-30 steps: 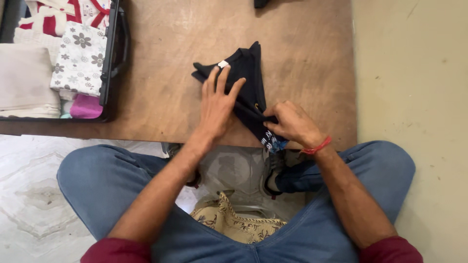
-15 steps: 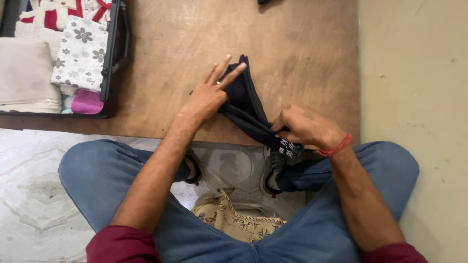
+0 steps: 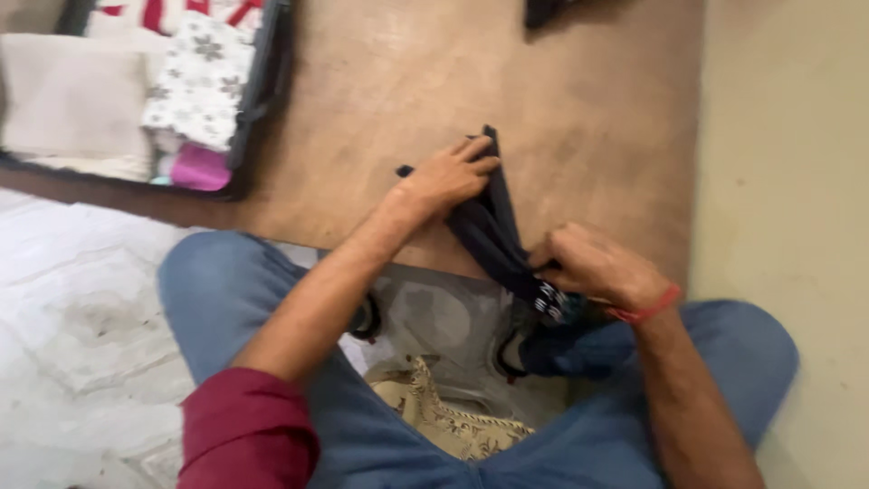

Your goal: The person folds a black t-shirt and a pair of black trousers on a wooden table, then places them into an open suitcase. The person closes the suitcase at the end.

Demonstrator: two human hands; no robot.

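1. Folded garment (image 3: 493, 237): on the desk (image 3: 380, 118), near its front edge, right of centre.
2. Left hand (image 3: 444, 177): on the garment's far end.
3. Right hand (image 3: 593, 267): at the garment's near end, by the desk edge.
4. Open suitcase (image 3: 258, 100): far left on the desk, with folded cloths (image 3: 199, 81) inside.

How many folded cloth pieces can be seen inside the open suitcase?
4: a beige one at left, a flowered white one beside it, a pink one below, a red-and-white one on top. More may lie hidden.
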